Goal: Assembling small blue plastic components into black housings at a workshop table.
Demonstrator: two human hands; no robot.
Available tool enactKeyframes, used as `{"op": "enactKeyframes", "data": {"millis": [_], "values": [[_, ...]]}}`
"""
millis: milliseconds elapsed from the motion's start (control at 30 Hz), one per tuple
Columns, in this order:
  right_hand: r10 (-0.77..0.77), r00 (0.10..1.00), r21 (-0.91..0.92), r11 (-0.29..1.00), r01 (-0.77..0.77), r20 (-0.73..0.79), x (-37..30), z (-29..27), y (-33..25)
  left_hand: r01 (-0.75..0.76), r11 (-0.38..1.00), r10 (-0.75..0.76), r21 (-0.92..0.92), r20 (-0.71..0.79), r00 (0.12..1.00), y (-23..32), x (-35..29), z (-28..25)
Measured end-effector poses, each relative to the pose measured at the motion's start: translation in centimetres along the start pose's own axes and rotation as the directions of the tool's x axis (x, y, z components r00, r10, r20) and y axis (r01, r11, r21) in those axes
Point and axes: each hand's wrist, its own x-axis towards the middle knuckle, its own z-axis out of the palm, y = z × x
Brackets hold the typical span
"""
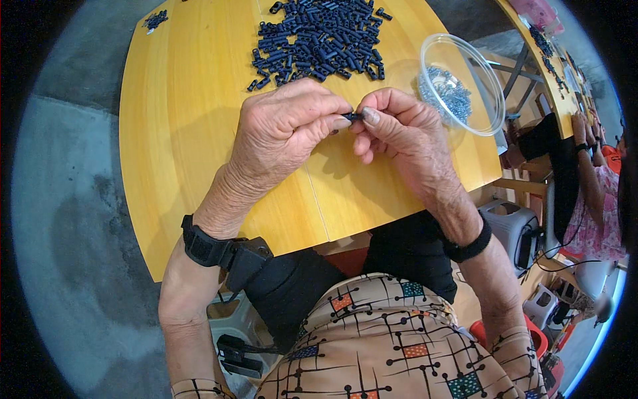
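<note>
Between my two hands, above the near part of the yellow table, is a small black plastic piece. My left hand pinches one end of it with thumb and fingertips. The thumb and forefinger of my right hand close on its other end, and they hide any smaller part there. Just beyond my hands spreads a heap of dark, short tube-shaped plastic pieces. To the right of my right hand stands a clear round plastic tub with many tiny silvery metal parts inside.
The yellow wooden table has a small dark cluster of parts at its far left corner. At the right, another person sits by a second table with dark parts on it. Grey plastic stools stand on the floor.
</note>
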Motion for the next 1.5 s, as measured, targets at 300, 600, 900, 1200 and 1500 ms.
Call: {"op": "enactKeyframes", "data": {"millis": [300, 600, 900, 1200, 1500], "values": [[0.064, 0.997, 0.167, 0.984, -0.069, 0.034, -0.19, -0.15, 0.16, -0.026, 0.999, 0.026, 0.029, 0.007, 1.0, 0.27, 0.07, -0.03], [0.082, 0.996, 0.208, 0.974, -0.088, 0.035, -0.22, -0.14, 0.16, -0.001, 0.999, 0.0, -0.04, -0.014, 1.0, 0.26, 0.02, 0.34], [0.082, 0.993, 0.245, 0.964, -0.099, 0.081, -0.33, -0.63, 0.25, 0.016, 0.997, -0.016, -0.074, -0.009, 1.0, 0.41, 0.13, 0.37], [0.056, 0.996, 0.207, 0.976, -0.069, 0.064, -0.52, -0.74, 0.27, 0.092, 0.995, -0.088, -0.047, 0.088, 0.992, 0.06, -0.08, 0.14], [0.126, 0.992, 0.162, 0.978, -0.129, 0.031, -0.47, -0.43, 0.1, 0.0, 0.999, -0.002, 0.035, 0.055, 0.999, 0.13, -0.11, 0.1]]}}
